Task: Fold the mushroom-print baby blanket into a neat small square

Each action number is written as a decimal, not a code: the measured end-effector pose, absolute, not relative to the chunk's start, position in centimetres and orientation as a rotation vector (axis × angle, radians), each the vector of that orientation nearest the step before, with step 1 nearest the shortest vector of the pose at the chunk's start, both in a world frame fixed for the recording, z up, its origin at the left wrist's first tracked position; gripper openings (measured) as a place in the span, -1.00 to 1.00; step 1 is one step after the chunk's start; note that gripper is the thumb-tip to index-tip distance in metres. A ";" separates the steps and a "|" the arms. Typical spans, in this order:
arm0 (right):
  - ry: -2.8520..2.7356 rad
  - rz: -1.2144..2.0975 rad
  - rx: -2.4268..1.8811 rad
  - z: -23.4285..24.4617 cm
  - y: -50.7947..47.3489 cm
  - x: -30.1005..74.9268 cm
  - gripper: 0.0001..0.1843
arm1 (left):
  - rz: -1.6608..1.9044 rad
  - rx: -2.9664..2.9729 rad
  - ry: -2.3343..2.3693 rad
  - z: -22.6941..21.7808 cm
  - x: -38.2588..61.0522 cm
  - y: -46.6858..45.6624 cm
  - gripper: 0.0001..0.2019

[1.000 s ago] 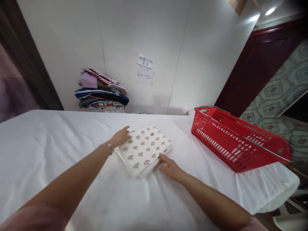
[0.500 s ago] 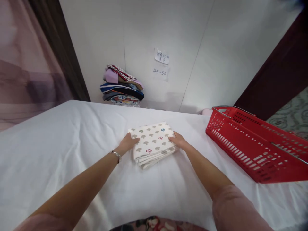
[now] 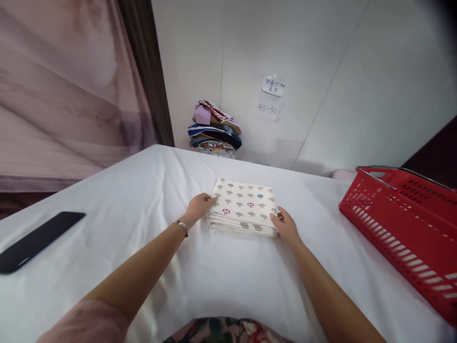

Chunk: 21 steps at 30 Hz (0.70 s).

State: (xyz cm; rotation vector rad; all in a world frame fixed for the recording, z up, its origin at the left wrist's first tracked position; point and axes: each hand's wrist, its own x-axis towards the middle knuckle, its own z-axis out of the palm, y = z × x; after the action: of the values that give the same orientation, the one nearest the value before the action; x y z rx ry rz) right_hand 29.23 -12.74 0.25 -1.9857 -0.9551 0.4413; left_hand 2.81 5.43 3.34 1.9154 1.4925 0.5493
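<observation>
A white cloth (image 3: 246, 202) printed with grey, red, green and blue mushrooms lies folded into a thick, layered rectangle on the white-covered table (image 3: 228, 276). At its left edge is my left hand (image 3: 199, 208), the thumb touching the fabric and the fingers loosely bent beside it. My right hand (image 3: 287, 228) is at the right edge, its thumb against the near right corner and the other fingers apart from it. Neither hand is closed around the cloth.
A red perforated basket (image 3: 400, 224) with metal handles stands on the right. A black phone-like slab (image 3: 39, 240) lies at left. Behind the table's far edge rises a pile of folded fabrics (image 3: 214, 128) against the wall, near a handwritten paper sign (image 3: 273, 86). Pink curtain (image 3: 71, 95) hangs left.
The folded cloth has been turned so its front edge runs straighter across, and both hands have loosened at its sides. My view has swung left, bringing the black slab into sight.
</observation>
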 end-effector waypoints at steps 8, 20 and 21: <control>-1.056 0.389 -2.002 0.7 -13.4 28.4 -0.34 | 0.486 1.922 1.505 4.4 2.0 2.6 -0.64; -0.947 0.566 -1.853 -0.9 -14.1 30.5 -0.33 | 0.697 1.653 1.409 1.5 2.4 -0.1 -0.62; -0.927 0.582 -1.822 -0.8 -14.1 30.4 -0.32 | 0.760 1.626 1.379 1.3 2.3 -0.1 -0.63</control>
State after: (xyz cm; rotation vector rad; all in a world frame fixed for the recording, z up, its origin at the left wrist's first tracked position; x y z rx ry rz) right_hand 30.36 -14.07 -0.81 -1.8221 -0.9274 0.5815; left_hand 2.32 -0.14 1.32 1.6263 1.3791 0.7603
